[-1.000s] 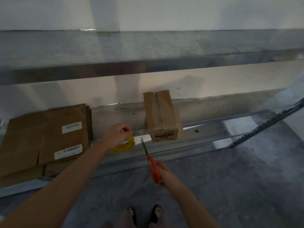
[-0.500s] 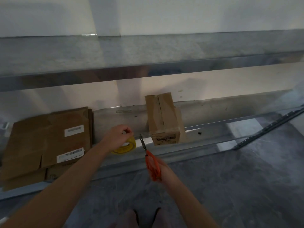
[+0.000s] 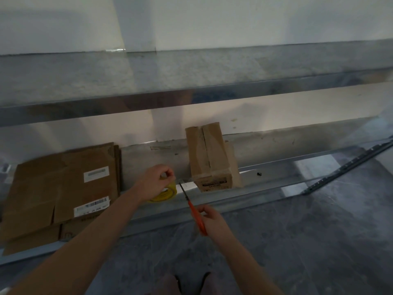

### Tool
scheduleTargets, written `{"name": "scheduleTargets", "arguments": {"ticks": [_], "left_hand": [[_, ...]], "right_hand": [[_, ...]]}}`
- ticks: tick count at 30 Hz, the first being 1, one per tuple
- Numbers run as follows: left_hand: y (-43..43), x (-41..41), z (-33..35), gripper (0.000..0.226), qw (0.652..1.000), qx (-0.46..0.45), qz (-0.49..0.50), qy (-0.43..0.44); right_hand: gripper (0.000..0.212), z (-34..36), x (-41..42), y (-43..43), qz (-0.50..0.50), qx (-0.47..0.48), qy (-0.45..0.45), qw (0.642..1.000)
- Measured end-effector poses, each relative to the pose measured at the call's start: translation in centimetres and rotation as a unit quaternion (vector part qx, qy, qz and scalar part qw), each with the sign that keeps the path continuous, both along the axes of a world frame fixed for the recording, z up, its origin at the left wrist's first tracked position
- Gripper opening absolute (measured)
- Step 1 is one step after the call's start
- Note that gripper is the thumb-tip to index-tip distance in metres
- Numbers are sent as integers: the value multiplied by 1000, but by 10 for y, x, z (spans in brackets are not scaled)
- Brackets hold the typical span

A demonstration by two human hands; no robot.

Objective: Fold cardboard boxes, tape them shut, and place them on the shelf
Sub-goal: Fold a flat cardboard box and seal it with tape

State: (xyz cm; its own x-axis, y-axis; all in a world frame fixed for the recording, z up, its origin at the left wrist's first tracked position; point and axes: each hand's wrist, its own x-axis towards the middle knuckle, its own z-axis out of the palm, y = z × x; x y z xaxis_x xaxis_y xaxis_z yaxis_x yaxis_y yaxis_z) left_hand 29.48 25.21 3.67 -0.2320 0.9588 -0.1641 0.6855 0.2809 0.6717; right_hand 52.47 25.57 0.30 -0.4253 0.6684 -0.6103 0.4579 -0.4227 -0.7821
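Both hands are out in front of me in the head view, over the lower shelf [image 3: 265,189]. Left hand [image 3: 153,182] is closed on the yellow tape roll [image 3: 164,194], thumb and forefinger pinched together at the roll's top edge, where a clear strip of tape [image 3: 184,180] seems to run toward the box; the strip is faint and I cannot tell exactly where it ends. Right hand [image 3: 211,220] is clamped on the orange handles of the scissors [image 3: 192,207], nearer to me than the left hand, with the dark blades pointing up and away so that the tip sits just beside the left fingertips.

Just beyond and to the right of both hands, the folded cardboard box [image 3: 209,155] stands on the shelf, its top seam facing me and a dark label on its near end. Well to the left of my left forearm, a stack of flattened cardboard [image 3: 59,188] leans on the same shelf, with white labels on it. An upper shelf [image 3: 191,81] runs across above the hands. Below my arms I see the grey floor [image 3: 297,241] and the tips of my shoes [image 3: 191,282].
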Motion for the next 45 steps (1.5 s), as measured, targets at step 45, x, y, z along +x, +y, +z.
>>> {"name": "scheduleTargets", "arguments": {"ticks": [45], "left_hand": [[20, 28, -20, 8, 947, -36, 317, -30]], "right_hand": [[60, -41, 115, 269, 98, 355, -380, 848]]}}
